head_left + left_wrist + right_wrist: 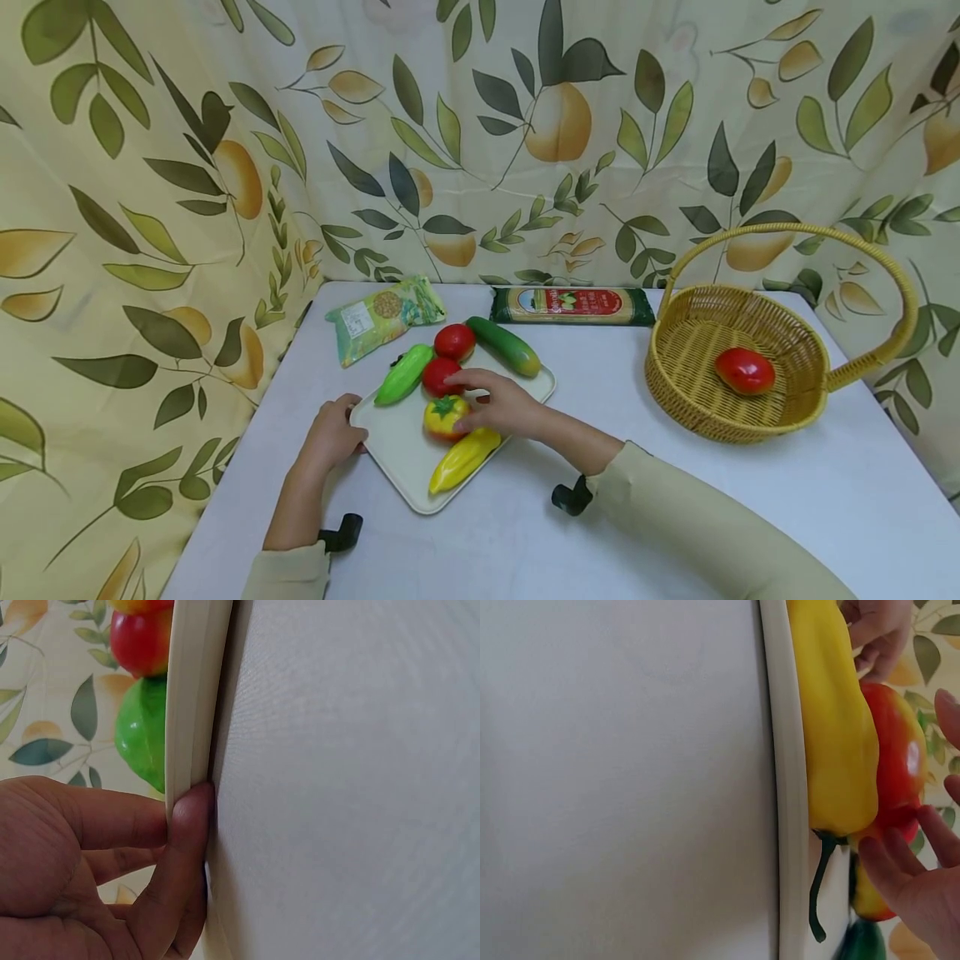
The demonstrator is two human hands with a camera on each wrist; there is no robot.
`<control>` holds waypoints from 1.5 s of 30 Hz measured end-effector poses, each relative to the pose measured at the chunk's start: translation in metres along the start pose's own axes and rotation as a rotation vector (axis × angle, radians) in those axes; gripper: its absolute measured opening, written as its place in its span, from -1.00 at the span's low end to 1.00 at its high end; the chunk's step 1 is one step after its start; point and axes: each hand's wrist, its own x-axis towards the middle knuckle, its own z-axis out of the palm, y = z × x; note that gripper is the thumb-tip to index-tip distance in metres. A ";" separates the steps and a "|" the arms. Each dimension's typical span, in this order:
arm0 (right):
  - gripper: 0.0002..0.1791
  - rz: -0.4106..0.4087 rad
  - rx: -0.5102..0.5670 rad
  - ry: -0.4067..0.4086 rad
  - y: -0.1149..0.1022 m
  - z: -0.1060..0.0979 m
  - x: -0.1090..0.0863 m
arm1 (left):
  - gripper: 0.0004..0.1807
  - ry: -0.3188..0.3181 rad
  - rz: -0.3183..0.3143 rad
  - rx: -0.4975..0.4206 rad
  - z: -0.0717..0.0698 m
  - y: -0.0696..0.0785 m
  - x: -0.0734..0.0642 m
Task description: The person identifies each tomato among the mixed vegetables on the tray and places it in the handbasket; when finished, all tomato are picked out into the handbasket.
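Observation:
My left hand [333, 429] pinches the left rim of a cream tray [393, 450]; in the left wrist view its fingertips press against the tray's edge [196, 690]. My right hand [504, 405] reaches over the tray with fingers spread around a round yellow-and-red fruit [442, 414] with a green star-shaped top. In the right wrist view its fingertips are right at this fruit [896, 750]. Beside it, along the near right rim, lies a long yellow pepper [461, 462]. Behind sit two red tomatoes [439, 377], a bright green pepper [405, 375] and a dark green cucumber [504, 346].
A yellow wicker basket [667, 400] with a tall handle stands at the right, a shiny red vegetable [745, 372] inside it. At the back are a green-and-yellow snack bag [386, 317] and a long noodle packet [573, 307]. Patterned curtains [480, 167] close off the table's back and left.

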 end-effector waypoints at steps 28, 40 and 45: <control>-0.31 -0.005 -0.395 0.009 -0.011 0.033 -0.005 | -0.37 -0.008 0.001 0.003 0.003 0.001 0.000; -0.30 -0.014 -0.230 0.031 -0.012 0.028 -0.002 | -0.37 -0.004 0.005 0.006 0.002 0.002 -0.001; -0.31 0.021 -0.095 0.039 -0.019 0.023 -0.002 | -0.37 -0.002 0.009 0.006 0.000 -0.001 -0.002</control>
